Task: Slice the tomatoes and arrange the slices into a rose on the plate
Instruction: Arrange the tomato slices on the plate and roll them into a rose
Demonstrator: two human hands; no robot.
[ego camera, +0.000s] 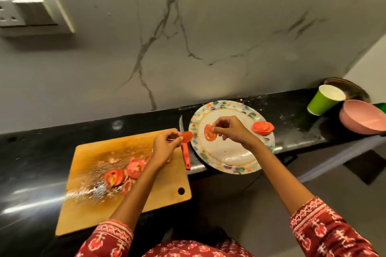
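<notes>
My right hand pinches a thin tomato slice between thumb and forefinger, holding it low over the middle of the plate; I can't tell whether the slice touches the plate yet. My left hand pinches a second slice over the right end of the cutting board, with what looks like a toothpick in the same fingers — too fine to be sure. A finished rose sits at the plate's far right rim. More cut tomato lies near the middle of the wet board, and the knife rests between board and plate, red handle toward me.

The risks I see: these slices are limp and wet, so a hard pinch may tear one and a loose pinch may let it slide and fold. The plate overhangs the counter's near edge — a downward press on the near side could tip it, rose and all. Juice on the fingers could also make the slices stick and drag out of place.
</notes>
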